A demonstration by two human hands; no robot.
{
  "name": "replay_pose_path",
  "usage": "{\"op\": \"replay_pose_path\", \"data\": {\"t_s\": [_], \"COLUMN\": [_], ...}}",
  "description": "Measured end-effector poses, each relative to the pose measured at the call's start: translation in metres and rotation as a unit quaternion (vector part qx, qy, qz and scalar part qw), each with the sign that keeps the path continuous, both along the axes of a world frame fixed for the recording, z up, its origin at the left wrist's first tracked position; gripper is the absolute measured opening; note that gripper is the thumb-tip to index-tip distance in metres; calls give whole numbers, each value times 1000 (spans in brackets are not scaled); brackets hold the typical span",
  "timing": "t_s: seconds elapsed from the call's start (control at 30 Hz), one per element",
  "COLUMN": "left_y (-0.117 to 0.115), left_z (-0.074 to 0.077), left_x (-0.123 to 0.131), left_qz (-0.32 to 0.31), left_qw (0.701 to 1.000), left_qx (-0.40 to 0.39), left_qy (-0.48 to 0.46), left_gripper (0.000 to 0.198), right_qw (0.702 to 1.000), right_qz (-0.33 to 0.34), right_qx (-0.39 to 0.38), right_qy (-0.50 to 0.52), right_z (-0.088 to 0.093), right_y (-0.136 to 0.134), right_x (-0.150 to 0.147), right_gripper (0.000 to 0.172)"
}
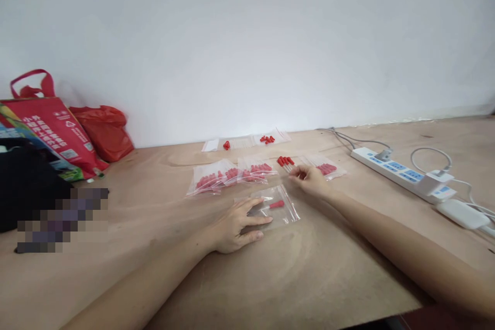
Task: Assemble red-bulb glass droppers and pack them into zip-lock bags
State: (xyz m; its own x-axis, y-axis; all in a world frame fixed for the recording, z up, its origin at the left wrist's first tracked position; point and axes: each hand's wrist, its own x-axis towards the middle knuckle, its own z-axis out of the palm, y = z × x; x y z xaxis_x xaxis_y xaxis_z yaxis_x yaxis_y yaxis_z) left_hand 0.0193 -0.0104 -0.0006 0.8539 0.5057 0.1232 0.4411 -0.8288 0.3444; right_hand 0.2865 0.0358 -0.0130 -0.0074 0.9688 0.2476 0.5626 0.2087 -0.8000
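My left hand (242,221) lies with spread fingers on a clear zip bag (286,211) that has one red-capped dropper (276,204) inside. Farther right, my right hand (307,179) has its fingers closed at the clear stems of several red-capped droppers (285,161); how many it pinches is hidden. Filled zip bags with red caps (211,180) lie behind my left hand. Another filled bag (327,169) sits just beyond my right hand. Near the wall are a bag with clear tubes (242,143) and a bag with loose red caps (267,139).
A white power strip (398,172) with cables and a white adapter (462,214) runs along the right. At the left stand a red printed bag (58,131), a red plastic bag (106,131) and a black item (29,180). A white wall (247,46) closes off the back.
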Motion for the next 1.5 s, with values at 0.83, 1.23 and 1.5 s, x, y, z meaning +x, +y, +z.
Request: {"op": "replay_pose_path", "data": {"t_s": [0.83,1.23,1.5], "left_y": [-2,-1,1], "left_z": [-4,0,2], "left_x": [0,0,0], "left_qz": [24,36,21], "left_qw": [998,999,999], "left_qx": [-7,19,22], "left_qy": [-55,-12,7], "left_gripper": [32,36,37], "right_qw": [962,900,953], "right_qz": [-76,-17,96], "right_qx": [-16,-103,-173], "right_qy": [262,423,228], "right_z": [-18,-8,-3], "right_y": [-3,-31,-31], "right_x": [5,-33,-24], "right_gripper": [49,19,20]}}
